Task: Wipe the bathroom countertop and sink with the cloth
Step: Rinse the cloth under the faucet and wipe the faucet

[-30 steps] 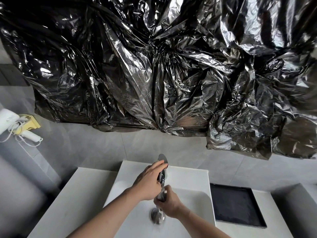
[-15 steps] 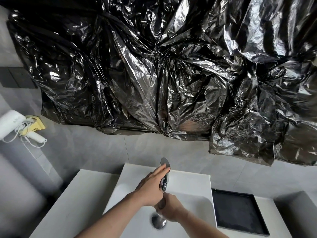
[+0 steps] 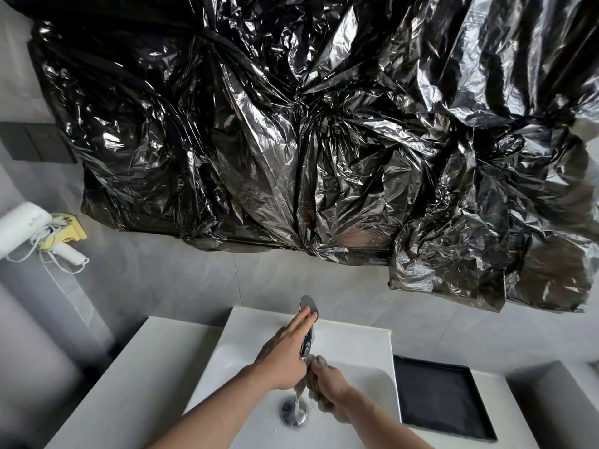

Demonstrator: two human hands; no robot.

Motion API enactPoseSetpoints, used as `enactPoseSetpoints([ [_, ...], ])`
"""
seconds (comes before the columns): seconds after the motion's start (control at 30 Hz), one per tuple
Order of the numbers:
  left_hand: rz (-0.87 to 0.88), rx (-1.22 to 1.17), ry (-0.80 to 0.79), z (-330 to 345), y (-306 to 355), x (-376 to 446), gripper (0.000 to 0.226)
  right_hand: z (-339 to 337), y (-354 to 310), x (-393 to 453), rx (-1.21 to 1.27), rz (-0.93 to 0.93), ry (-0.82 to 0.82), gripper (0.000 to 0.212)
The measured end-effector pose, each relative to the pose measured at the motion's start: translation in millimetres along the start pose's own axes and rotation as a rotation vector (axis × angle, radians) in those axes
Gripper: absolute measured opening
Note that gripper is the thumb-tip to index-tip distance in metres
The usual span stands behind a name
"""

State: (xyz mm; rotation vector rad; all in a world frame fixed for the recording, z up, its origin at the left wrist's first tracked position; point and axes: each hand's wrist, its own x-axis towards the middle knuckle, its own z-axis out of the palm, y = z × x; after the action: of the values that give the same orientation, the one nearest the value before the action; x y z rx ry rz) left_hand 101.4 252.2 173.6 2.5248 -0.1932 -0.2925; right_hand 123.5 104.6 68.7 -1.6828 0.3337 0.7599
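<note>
Grey tiles cover the bathroom wall (image 3: 291, 280), and most of its upper part is hidden behind crumpled black plastic sheeting (image 3: 308, 131); what lies under the sheeting cannot be seen. Below it stands one white counter (image 3: 123, 377) with one white sink (image 3: 356, 345) set in its middle and one black square tray (image 3: 440, 396) sunk into the surface to the right. One chrome faucet (image 3: 308, 322) rises at the back of the basin, and a stream of water (image 3: 296, 401) falls from its spout onto the single round drain (image 3: 294, 413). Two bare hands reach into the sink. On the left hand (image 3: 285, 354) the fingers (image 3: 299, 322) are nearly straight and lie flat along the faucet's handle, pressing on it rather than wrapping it. On the right hand (image 3: 330, 392) the fingers curl tightly round a small grey cloth (image 3: 313, 361), held under the spout just beside the water stream; only a wet bunch of the cloth shows above the knuckles, the rest being buried in the fist and blurred by the water. At the left edge one white hair dryer (image 3: 22, 228) hangs on the wall with its cord looped round a yellow holder (image 3: 69, 230), its body partly cut off by the frame. One dark wall plate (image 3: 35, 145) sits higher on the left, partly covered by the sheeting.
</note>
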Motion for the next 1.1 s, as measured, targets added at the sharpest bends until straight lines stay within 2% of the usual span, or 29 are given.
enactPoseSetpoints([
  [0.17,-0.002,0.031,-0.015,-6.9,0.7,0.3,0.094,20.3,2.3,10.4,0.266,0.128,-0.136,0.061],
  [0.33,0.012,0.040,-0.016,-8.3,-2.6,1.8,0.095,26.5,3.0,4.2,0.422,0.168,-0.246,0.053],
  [0.4,0.023,0.035,-0.011,-6.2,-5.4,2.4,0.095,22.2,4.9,6.1,0.521,0.122,-0.239,0.045],
  [0.5,0.047,0.059,0.000,-2.6,-11.7,2.2,0.096,12.7,7.7,10.1,0.632,0.063,-0.233,0.022],
  [0.57,0.066,0.094,0.000,-0.8,-14.2,-0.5,0.098,5.3,9.3,5.7,0.582,0.050,-0.216,0.014],
  [0.63,0.079,0.155,-0.022,-1.3,-11.9,-2.3,0.098,-4.2,12.5,-3.0,0.387,0.021,-0.201,0.002],
  [0.7,0.068,0.181,-0.038,-4.6,-5.1,-3.7,0.095,-15.6,16.1,-13.5,0.120,-0.026,-0.169,0.012],
  [0.8,0.112,0.192,0.026,-3.6,1.3,-13.8,0.085,-28.3,10.8,-43.0,-0.172,-0.107,-0.164,0.022],
  [0.87,0.145,0.143,0.084,8.2,-0.6,-34.4,0.081,-35.3,2.2,-64.6,-0.238,-0.204,-0.187,0.029],
  [0.93,0.194,0.098,0.070,23.5,-5.3,-59.9,0.079,-41.6,-6.4,-82.2,-0.237,-0.272,-0.212,0.032],
  [1.03,0.300,0.113,0.008,33.3,-2.1,-82.8,0.075,-52.0,-16.2,-100.9,-0.227,-0.247,-0.215,0.031],
  [1.1,0.326,0.119,0.011,29.4,5.0,-84.8,0.072,-54.9,-24.5,-110.0,-0.292,-0.216,-0.286,0.033],
])
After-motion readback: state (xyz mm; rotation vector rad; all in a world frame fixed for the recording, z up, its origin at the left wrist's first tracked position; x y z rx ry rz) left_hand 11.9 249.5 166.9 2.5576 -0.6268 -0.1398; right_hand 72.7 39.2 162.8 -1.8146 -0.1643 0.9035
